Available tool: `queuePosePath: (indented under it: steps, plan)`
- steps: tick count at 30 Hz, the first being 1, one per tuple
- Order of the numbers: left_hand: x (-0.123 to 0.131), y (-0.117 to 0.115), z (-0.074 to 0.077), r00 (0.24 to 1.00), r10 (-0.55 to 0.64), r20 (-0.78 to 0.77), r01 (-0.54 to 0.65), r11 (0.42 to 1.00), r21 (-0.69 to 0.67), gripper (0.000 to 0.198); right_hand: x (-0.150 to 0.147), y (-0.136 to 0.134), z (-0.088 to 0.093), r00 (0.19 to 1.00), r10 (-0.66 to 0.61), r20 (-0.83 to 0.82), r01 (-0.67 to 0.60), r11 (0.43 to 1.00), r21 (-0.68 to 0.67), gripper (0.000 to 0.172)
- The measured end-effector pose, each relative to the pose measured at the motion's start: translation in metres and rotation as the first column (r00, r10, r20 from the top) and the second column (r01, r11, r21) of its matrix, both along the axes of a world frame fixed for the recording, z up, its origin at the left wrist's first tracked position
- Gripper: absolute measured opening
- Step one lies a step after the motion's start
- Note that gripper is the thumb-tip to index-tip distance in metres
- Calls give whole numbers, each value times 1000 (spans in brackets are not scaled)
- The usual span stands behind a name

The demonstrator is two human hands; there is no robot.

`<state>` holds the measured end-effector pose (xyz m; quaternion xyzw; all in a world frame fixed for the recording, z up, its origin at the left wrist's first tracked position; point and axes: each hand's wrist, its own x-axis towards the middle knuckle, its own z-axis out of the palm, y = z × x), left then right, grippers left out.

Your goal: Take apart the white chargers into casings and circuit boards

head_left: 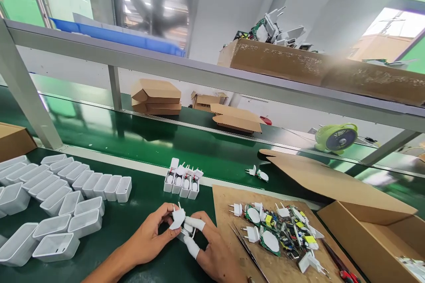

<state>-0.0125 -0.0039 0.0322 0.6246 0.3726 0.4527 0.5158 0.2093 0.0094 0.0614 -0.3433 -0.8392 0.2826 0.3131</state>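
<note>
Plug cap [177,218] nr plug-filled shells [182,184]

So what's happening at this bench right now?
A person is holding a white plug piece with two prongs between both hands: the left hand pinches one side, the right hand, with white finger covers, the other. Four filled charger shells stand in a row just behind. Empty white shells lie to the left; a board with circuit boards and tweezers sits to the right.

A small white plug cap [178,218] with two metal prongs pointing up sits tilted above the green bench.
</note>
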Motion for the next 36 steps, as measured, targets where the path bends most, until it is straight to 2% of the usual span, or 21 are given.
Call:
queuePosePath:
  steps: [3, 6, 9, 13, 17, 20, 23, 26, 29, 31, 33, 34, 36]
  plan:
    - [2, 1, -5, 999, 19, 33, -18, 999, -32, 34, 1, -1, 1, 997, 31, 71, -36, 996, 77, 30]
    - [3, 2, -5, 996, 57, 72, -52, 996, -69, 45, 7, -1, -7, 997, -18, 75, 10, 994, 112, 33]
    - [2, 2, -3, 990, 82, 113, -77, 996, -45, 54, 13, -4, -16, 991, -73, 111, 50, 978, 201, 38]
    - [-1, 0, 1, 986, 39, 160, -40, 999, 2, 47, 12, -11, -14, 965, -100, 241, 26, 956, 292, 50]
    - [-2, 1, 7, 985, 0, 175, -2, 1000, 11, 38, 13, -14, -14, 949, -132, 287, 29, 942, 335, 62]
    - [-2, 1, 19, 999, -20, 46, 18, 999, 41, 43, 16, -13, -22, 923, -127, 362, -13, 933, 360, 64]
    - [5, -2, 38, 981, -4, -195, 18, 997, 73, 44, 18, -13, -25, 883, -147, 446, -30, 930, 367, 45]
    - [17, -7, 50, 906, 69, -418, 16, 981, 195, 43, 15, -13, -16, 857, -159, 490, -38, 929, 367, 33]
    - [28, -10, 50, 856, 173, -487, -21, 953, 302, 37, 10, -12, -3, 824, -168, 541, -42, 934, 355, 34]
    - [28, -10, 47, 870, 168, -463, -21, 952, 306, 38, 7, -11, 1, 805, -157, 572, -54, 941, 335, 43]
    - [23, -7, 42, 917, 123, -380, -16, 962, 272, 39, 6, -10, 2, 803, -145, 578, -61, 945, 322, 49]
    - [19, -5, 40, 940, 118, -320, -35, 967, 253, 40, 6, -9, 2, 816, -138, 561, -62, 945, 321, 48]
    - [9, 0, 32, 962, 192, -194, -148, 964, 222, 39, 7, -7, 5, 870, -128, 477, -48, 939, 340, 43]
